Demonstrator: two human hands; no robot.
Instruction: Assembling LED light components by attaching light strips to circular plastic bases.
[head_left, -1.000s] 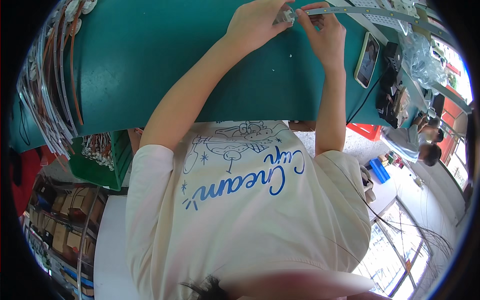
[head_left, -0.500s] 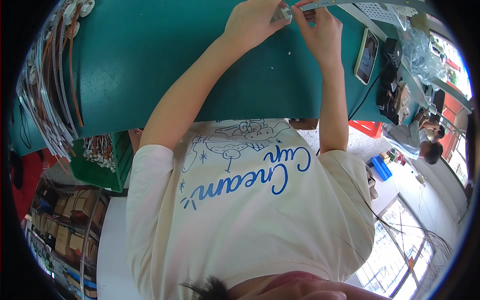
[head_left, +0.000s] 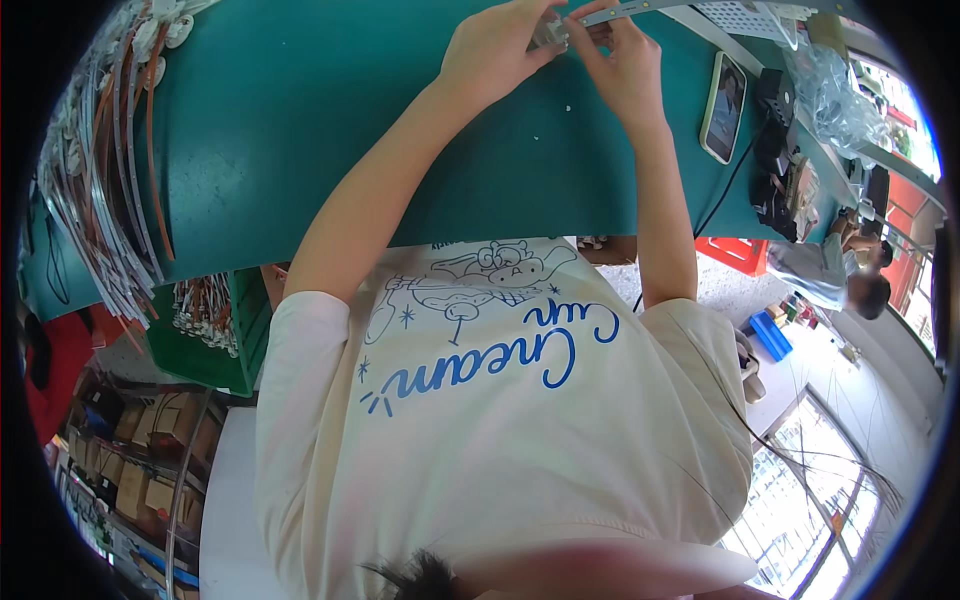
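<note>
At the far side of the green table (head_left: 290,120), my left hand (head_left: 492,52) is closed on a small clear plastic piece (head_left: 549,34). My right hand (head_left: 622,68) is beside it, pinching the end of a thin pale LED strip (head_left: 632,10) between thumb and fingers. The strip runs off to the right along the top of the view. Its end lies close to the clear piece; I cannot tell whether they touch. Tiny white bits lie on the table below the hands.
A bundle of LED strips with brown and white leads (head_left: 110,170) lies at the left. A phone (head_left: 724,108), black devices (head_left: 778,95) and clear plastic bags (head_left: 835,100) are at the right. Below the table edge stands a green crate (head_left: 215,370). Another person (head_left: 810,270) sits far right.
Both hands have shifted slightly left and nearer one another, still holding the clear piece and the strip. The whole view has moved a little.
</note>
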